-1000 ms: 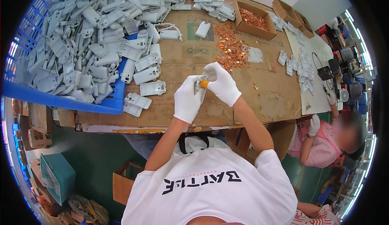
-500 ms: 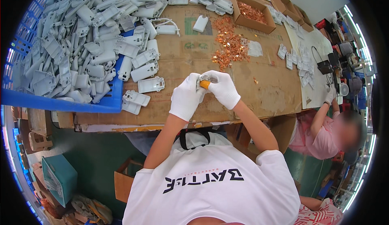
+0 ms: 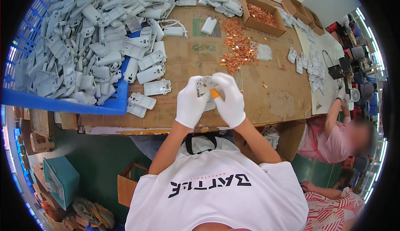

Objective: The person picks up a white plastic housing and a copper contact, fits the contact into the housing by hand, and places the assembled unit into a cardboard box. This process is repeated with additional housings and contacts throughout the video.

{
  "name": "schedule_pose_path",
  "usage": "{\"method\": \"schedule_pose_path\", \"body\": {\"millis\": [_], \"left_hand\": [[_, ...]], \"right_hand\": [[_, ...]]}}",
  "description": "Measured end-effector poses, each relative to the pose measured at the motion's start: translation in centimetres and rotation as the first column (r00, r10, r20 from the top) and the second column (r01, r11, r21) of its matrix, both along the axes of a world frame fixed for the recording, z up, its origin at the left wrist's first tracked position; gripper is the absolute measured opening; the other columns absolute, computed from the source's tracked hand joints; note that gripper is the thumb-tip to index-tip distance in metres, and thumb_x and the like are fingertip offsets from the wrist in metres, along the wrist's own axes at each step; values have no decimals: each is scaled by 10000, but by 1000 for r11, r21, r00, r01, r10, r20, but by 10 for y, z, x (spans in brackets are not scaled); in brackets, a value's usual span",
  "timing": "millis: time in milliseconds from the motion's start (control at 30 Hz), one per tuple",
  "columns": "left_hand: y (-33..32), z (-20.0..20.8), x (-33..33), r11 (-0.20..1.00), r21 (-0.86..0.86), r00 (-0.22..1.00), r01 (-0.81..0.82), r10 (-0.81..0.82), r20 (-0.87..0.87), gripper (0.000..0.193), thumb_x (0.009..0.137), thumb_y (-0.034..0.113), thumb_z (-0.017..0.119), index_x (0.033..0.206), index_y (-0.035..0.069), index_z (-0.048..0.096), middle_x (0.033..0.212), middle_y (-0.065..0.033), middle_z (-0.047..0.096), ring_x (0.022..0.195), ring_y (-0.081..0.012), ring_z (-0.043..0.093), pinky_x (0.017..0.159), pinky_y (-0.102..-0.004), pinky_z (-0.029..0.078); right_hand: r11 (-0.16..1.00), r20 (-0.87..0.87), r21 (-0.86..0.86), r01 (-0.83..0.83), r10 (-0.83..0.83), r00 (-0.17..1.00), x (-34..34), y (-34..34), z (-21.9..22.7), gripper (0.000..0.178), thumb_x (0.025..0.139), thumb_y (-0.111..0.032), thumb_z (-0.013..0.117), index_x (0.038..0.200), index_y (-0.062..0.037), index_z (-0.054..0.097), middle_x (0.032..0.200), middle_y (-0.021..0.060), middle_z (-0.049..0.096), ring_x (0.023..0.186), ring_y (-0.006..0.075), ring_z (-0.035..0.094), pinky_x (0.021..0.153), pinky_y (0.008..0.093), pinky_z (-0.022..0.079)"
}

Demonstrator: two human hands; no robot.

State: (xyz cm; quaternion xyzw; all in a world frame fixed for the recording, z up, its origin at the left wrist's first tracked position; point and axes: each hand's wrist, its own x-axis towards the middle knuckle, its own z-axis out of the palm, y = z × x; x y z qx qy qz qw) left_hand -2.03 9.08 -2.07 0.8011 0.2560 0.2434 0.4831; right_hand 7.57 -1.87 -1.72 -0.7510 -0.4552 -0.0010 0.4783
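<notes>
Casing (image 3: pixel 203 87) over cardboard (image 3: pixel 287 95) — green floor (image 3: pixel 98 154).

Below and left of the hands (image 3: pixel 189 106) are a teal bin (image 3: pixel 68 177) and, nearer them, an open cardboard box (image 3: pixel 126 191). Well to their right are a person in pink (image 3: pixel 332 141) and a black device (image 3: pixel 335 71).

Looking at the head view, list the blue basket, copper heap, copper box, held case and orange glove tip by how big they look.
Largest to smallest:
1. Blue basket, clearly
2. Copper heap and copper box, too alike to rank
3. Held case, partly hidden
4. Orange glove tip
</notes>
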Motion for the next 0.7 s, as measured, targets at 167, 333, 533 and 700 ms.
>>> {"method": "schedule_pose_path", "body": {"millis": [167, 333, 533, 700], "left_hand": [[-4, 12, -1, 998, -48, 999, -41, 42, 16, 301, 834, 80, 691, 1108, 29, 578, 919, -190, 705, 867, -356, 707, 723, -412, 557], [-6, 13, -5, 994, -82, 997, -73, 72, -14, 301, 830, 78, 693, 1105, 22, 586, 890, -196, 705, 855, -351, 713, 719, -401, 562], [-5, 11, -2, 998, -59, 999, -37, 36, -16, 282, 828, 76, 690, 1089, 13, 608, 896, -204, 708, 859, -350, 714, 725, -399, 561], [-6, 7, 17, 1000, -26, 1000, -15, 15, -6, 289, 832, 69, 685, 1112, 30, 624, 923, -197, 721, 880, -331, 725, 743, -402, 565]], "right_hand": [[995, 277, -100, -14, 41, 960, -10, -8, -11, 494, 713, -10, 695, 1194, -120, 669, 1351, 120, 519, 848, 222, 720, 661, 352, 590], [990, 322, -104, -98, 127, 938, -3, -10, -15, 538, 676, -19, 700, 1204, -117, 668, 1341, 134, 510, 847, 225, 718, 657, 349, 587], [967, 318, -221, -124, 192, 928, 5, -13, -6, 534, 694, -42, 690, 1222, -110, 652, 1342, 159, 492, 813, 276, 702, 658, 374, 587], [973, 268, -207, -107, 162, 950, 13, -22, -3, 578, 706, -68, 702, 1278, -90, 623, 1384, 199, 479, 915, 340, 674, 759, 410, 579]]}}
